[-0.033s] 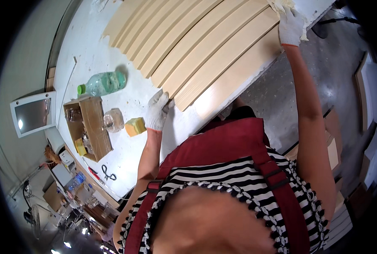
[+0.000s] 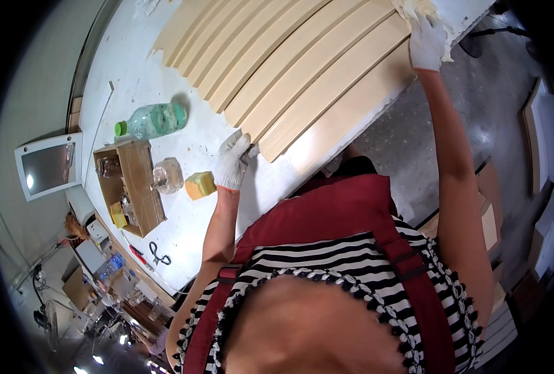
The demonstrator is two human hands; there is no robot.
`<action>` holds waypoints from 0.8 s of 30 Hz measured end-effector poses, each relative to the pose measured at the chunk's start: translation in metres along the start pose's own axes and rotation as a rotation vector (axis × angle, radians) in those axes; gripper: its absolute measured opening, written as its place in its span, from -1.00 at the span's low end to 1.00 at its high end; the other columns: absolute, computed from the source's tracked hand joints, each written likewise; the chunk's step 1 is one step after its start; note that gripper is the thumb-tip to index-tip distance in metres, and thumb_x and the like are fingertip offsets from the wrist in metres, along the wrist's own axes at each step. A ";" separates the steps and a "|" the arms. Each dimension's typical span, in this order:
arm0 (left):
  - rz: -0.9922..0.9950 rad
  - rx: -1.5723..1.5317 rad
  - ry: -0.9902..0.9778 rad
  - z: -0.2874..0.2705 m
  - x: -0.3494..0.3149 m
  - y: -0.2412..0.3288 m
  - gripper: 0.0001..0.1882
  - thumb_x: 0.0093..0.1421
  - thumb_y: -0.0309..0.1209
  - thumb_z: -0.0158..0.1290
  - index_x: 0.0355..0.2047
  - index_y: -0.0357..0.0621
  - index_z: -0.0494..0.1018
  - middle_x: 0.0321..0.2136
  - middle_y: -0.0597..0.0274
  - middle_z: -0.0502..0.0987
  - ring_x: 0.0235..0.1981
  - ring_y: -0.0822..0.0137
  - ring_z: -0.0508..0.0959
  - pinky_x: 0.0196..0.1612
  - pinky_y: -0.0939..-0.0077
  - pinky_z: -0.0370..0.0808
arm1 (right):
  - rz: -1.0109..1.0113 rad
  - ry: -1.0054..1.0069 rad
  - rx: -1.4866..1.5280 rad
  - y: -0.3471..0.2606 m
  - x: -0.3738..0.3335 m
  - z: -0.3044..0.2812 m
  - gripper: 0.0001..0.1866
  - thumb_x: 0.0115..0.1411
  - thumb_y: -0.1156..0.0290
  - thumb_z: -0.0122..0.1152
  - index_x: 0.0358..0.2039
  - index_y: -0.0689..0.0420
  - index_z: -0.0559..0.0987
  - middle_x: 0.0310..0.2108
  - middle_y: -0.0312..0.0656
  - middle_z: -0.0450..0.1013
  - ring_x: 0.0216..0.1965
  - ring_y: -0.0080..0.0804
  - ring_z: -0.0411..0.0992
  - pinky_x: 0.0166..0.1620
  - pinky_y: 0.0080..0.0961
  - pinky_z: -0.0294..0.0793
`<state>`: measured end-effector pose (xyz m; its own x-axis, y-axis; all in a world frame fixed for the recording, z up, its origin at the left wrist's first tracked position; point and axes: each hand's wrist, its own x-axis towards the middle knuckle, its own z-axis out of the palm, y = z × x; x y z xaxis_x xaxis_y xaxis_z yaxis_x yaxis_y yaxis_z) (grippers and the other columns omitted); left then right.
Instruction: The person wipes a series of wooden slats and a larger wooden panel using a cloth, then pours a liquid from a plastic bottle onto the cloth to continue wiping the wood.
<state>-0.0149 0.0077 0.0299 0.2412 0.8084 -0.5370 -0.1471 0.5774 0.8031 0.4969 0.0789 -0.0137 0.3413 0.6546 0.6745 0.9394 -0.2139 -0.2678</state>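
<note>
Pale cream wooden slats (image 2: 302,68) are seen on a white-painted table (image 2: 140,87); both hands are covered by white gloves (image 2: 232,163), a dark red apron (image 2: 326,215) is worn over black-and-white stripes, beside a green-capped bottle (image 2: 152,120) and yellow sponge (image 2: 200,185).

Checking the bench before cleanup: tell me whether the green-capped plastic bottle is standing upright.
No: the bottle lies on its side on the white table, beside the cardboard box.

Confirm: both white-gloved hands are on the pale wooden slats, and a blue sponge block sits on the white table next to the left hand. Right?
One thing is off: the sponge block is yellow, not blue, as the head view shows. The rest holds: the white-gloved left hand is at the near ends of the pale wooden slats, the right hand at the far end, and the block sits on the white table beside the left hand.
</note>
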 end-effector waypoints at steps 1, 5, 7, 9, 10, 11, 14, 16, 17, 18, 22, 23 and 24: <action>0.013 -0.048 -0.067 -0.002 0.002 0.000 -0.56 0.26 -0.36 0.05 0.05 -0.45 0.34 -0.19 0.15 0.54 -0.36 0.46 0.54 -0.32 0.69 0.48 | 0.007 0.016 -0.010 -0.018 -0.009 -0.006 -0.70 0.17 0.31 0.13 -0.08 0.00 0.58 -0.08 0.02 0.45 -0.05 0.01 0.38 0.01 -0.22 0.36; -0.003 -0.104 -0.102 0.009 0.000 0.008 -0.64 0.23 -0.39 0.09 -0.07 -0.41 0.38 -0.26 0.14 0.54 -0.43 0.46 0.52 -0.39 0.62 0.48 | -0.236 -0.045 0.059 -0.105 -0.091 -0.042 -0.66 0.10 0.38 0.14 -0.06 -0.02 0.55 -0.10 -0.04 0.44 -0.10 -0.03 0.38 0.00 -0.22 0.37; -0.027 -0.079 -0.099 0.002 0.001 0.006 -0.65 0.21 -0.38 0.10 -0.11 -0.42 0.38 -0.30 0.14 0.53 -0.45 0.47 0.50 -0.40 0.64 0.46 | -0.103 -0.413 0.120 -0.188 -0.114 -0.089 -0.65 0.06 0.45 0.12 -0.09 0.03 0.58 -0.19 -0.09 0.44 -0.13 -0.15 0.40 -0.11 -0.30 0.43; -0.018 -0.117 -0.122 0.004 0.003 0.005 -0.67 0.21 -0.39 0.11 -0.12 -0.40 0.39 -0.32 0.13 0.53 -0.49 0.46 0.51 -0.46 0.66 0.44 | -0.173 -0.311 0.311 -0.234 -0.159 -0.107 -0.67 0.04 0.47 0.11 -0.14 0.05 0.59 -0.28 -0.14 0.42 -0.21 -0.19 0.41 -0.17 -0.34 0.45; -0.016 -0.118 -0.129 -0.008 0.010 -0.001 -0.67 0.21 -0.39 0.11 -0.12 -0.40 0.39 -0.32 0.13 0.53 -0.49 0.46 0.51 -0.46 0.66 0.44 | -0.232 -0.241 0.423 -0.257 -0.173 -0.115 -0.69 0.05 0.46 0.11 -0.16 0.05 0.59 -0.30 -0.15 0.40 -0.24 -0.18 0.40 -0.17 -0.33 0.45; 0.014 -0.089 -0.164 -0.030 0.020 -0.012 -0.65 0.22 -0.41 0.07 -0.07 -0.42 0.37 -0.25 0.08 0.54 -0.38 0.35 0.56 -0.37 0.58 0.51 | -0.258 -0.333 0.580 -0.276 -0.179 -0.129 -0.72 0.05 0.45 0.10 -0.19 0.06 0.59 -0.30 -0.15 0.40 -0.24 -0.18 0.40 -0.18 -0.34 0.44; -0.040 -0.163 -0.266 -0.004 0.009 0.004 -0.65 0.24 -0.44 0.03 -0.02 -0.41 0.36 -0.22 0.05 0.55 -0.30 0.26 0.61 -0.28 0.50 0.59 | -0.509 -0.769 0.743 -0.305 -0.212 -0.138 -0.67 0.04 0.39 0.15 -0.14 0.08 0.58 -0.25 -0.20 0.43 -0.16 -0.17 0.39 -0.09 -0.32 0.41; -0.120 -0.265 -0.270 0.010 -0.006 0.017 -0.69 0.25 -0.44 0.03 -0.05 -0.37 0.38 -0.27 0.07 0.55 -0.34 0.30 0.59 -0.27 0.48 0.59 | -0.572 -0.748 0.951 -0.309 -0.230 -0.131 -0.67 0.04 0.37 0.16 -0.14 0.11 0.57 -0.22 -0.19 0.43 -0.12 -0.17 0.38 -0.06 -0.33 0.40; -0.127 -0.259 -0.244 0.012 -0.009 0.019 -0.71 0.25 -0.43 0.03 -0.07 -0.36 0.38 -0.29 0.08 0.55 -0.36 0.32 0.58 -0.27 0.47 0.58 | -0.635 -0.731 1.162 -0.309 -0.235 -0.128 -0.66 0.04 0.35 0.17 -0.15 0.14 0.57 -0.20 -0.17 0.44 -0.07 -0.18 0.38 -0.02 -0.34 0.39; -0.121 -0.259 -0.176 0.009 -0.011 0.020 -0.73 0.26 -0.43 0.01 -0.09 -0.34 0.38 -0.28 0.06 0.54 -0.36 0.28 0.58 -0.26 0.43 0.58 | -0.526 -0.841 1.091 -0.303 -0.216 -0.142 -0.65 0.04 0.36 0.18 -0.14 0.20 0.56 -0.17 -0.15 0.45 -0.04 -0.16 0.38 -0.01 -0.34 0.39; -0.237 -0.512 -0.025 -0.024 0.025 -0.029 -0.77 0.31 -0.42 -0.08 -0.09 -0.29 0.38 -0.21 0.05 0.52 -0.25 0.20 0.55 -0.19 0.36 0.56 | -0.425 -0.336 0.673 -0.282 -0.142 -0.154 -0.75 0.01 0.38 0.16 -0.25 0.10 0.58 -0.20 -0.26 0.44 -0.12 -0.23 0.41 -0.17 -0.39 0.45; -0.066 -0.492 0.253 -0.017 0.033 -0.033 -0.78 0.32 -0.45 -0.12 -0.08 -0.26 0.39 -0.17 0.09 0.50 -0.19 0.22 0.52 -0.18 0.39 0.54 | -0.486 -0.429 0.589 -0.287 -0.140 -0.137 -0.79 0.00 0.37 0.16 -0.30 0.04 0.59 -0.23 -0.28 0.42 -0.15 -0.27 0.41 -0.20 -0.39 0.46; -0.055 -0.352 0.291 -0.004 0.035 -0.029 -0.77 0.31 -0.45 -0.13 -0.07 -0.22 0.40 -0.17 0.11 0.50 -0.21 0.24 0.52 -0.18 0.40 0.54 | -0.537 -0.516 0.487 -0.287 -0.138 -0.123 -0.83 -0.02 0.36 0.16 -0.36 -0.02 0.59 -0.27 -0.30 0.41 -0.18 -0.30 0.41 -0.23 -0.39 0.47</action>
<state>-0.0056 0.0201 -0.0134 -0.0144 0.7451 -0.6668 -0.4703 0.5835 0.6621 0.1840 -0.0395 0.0543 -0.3086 0.8481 0.4306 0.8111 0.4711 -0.3466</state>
